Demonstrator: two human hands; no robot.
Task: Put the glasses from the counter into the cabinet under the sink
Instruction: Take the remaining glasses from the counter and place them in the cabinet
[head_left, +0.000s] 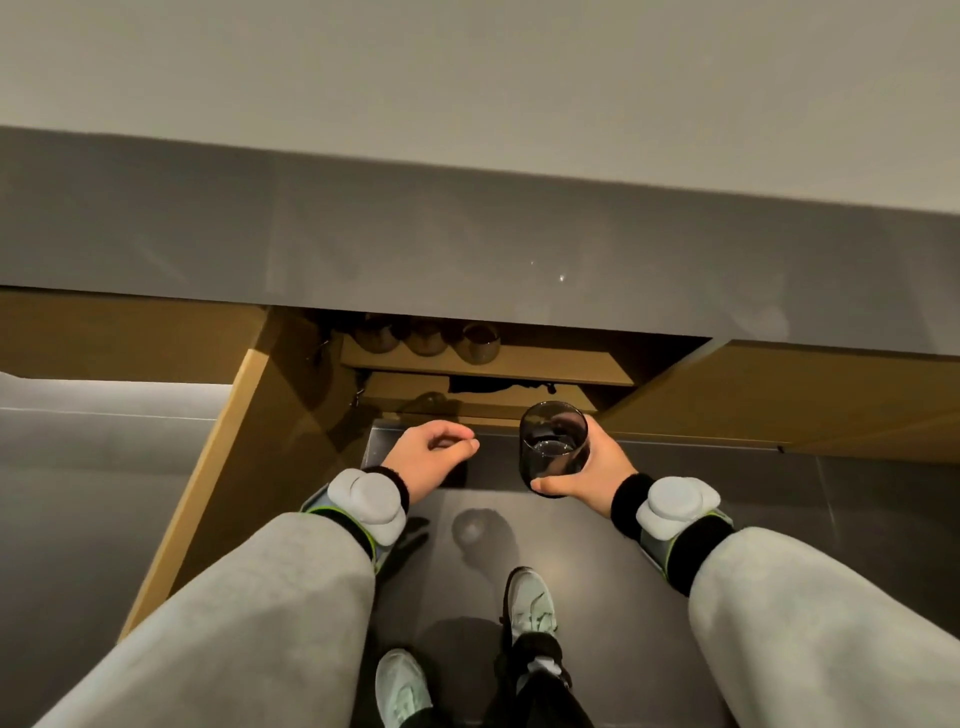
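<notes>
My right hand (597, 467) grips a dark smoked glass (553, 447) upright, just in front of the open cabinet (488, 364) below the grey counter (467, 249). My left hand (431, 452) hovers beside it with fingers loosely curled and nothing in them. On the cabinet's upper shelf (545, 361) stand three dark glasses (480, 340) in a row near the front edge. Another glass (428, 402) sits on the lower shelf at the left, partly hidden.
The cabinet's wooden door (244, 467) is swung open to the left. Closed wooden fronts (805, 395) run to the right. A dark floor lies below with my two pale shoes (530, 603). A dark object (498, 385) lies on the lower shelf.
</notes>
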